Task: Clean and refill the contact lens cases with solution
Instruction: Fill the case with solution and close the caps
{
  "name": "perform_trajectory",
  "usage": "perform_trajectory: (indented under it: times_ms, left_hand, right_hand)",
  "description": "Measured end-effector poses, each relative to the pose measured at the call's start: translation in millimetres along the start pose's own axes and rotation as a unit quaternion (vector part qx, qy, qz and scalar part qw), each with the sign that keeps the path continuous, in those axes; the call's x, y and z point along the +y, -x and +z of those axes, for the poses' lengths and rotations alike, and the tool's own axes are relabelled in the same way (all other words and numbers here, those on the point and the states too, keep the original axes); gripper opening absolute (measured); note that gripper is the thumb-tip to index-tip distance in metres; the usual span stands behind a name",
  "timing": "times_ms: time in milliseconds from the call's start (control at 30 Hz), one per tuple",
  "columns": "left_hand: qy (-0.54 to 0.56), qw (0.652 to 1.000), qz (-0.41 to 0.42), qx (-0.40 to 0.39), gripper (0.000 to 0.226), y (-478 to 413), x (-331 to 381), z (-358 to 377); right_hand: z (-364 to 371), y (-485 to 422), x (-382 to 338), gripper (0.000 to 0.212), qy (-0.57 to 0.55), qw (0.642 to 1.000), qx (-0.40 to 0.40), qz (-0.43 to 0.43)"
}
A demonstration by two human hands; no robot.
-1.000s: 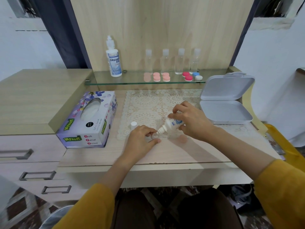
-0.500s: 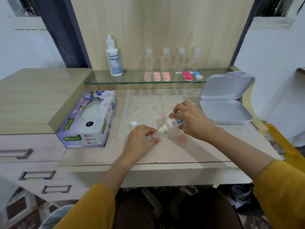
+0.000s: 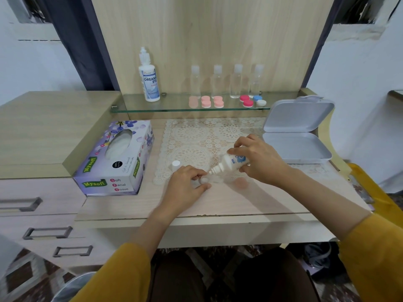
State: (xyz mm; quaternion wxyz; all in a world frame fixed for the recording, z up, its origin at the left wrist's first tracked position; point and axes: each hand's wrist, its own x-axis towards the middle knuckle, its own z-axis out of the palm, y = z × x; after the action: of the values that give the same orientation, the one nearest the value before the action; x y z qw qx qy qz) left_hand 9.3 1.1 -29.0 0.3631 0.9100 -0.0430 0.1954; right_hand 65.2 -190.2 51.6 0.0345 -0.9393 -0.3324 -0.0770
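My right hand (image 3: 259, 161) grips a small white solution bottle (image 3: 231, 163), tilted with its nozzle pointing down-left. The nozzle tip sits just over a small white lens case (image 3: 204, 180) that my left hand (image 3: 187, 184) pinches on the desk top (image 3: 250, 201). The case is mostly hidden by my fingers. A white bottle cap (image 3: 176, 164) stands on the lace mat (image 3: 196, 138) behind my left hand. A pale pink cap (image 3: 241, 183) lies on the desk below the bottle.
A tissue box (image 3: 115, 158) sits at the left. An open grey hinged box (image 3: 296, 136) stands at the right. On the glass shelf (image 3: 174, 105) are a large solution bottle (image 3: 149, 79), several clear bottles (image 3: 236, 81) and several coloured lens cases (image 3: 218, 102).
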Motion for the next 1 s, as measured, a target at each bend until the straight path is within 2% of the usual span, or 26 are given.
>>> perform_trajectory:
  times_ms: [167,1000]
  left_hand:
    - [-0.003,1.0,0.005,-0.004,0.028,0.6,0.3,-0.1]
    - [-0.013,1.0,0.013,-0.005,0.027,-0.2,-1.5,0.3]
  right_hand:
    - [-4.2,4.1,10.4,0.051,-0.001,1.0,0.005,0.022]
    - [-6.3,4.8,9.0,0.046,0.034,0.999,-0.02,0.02]
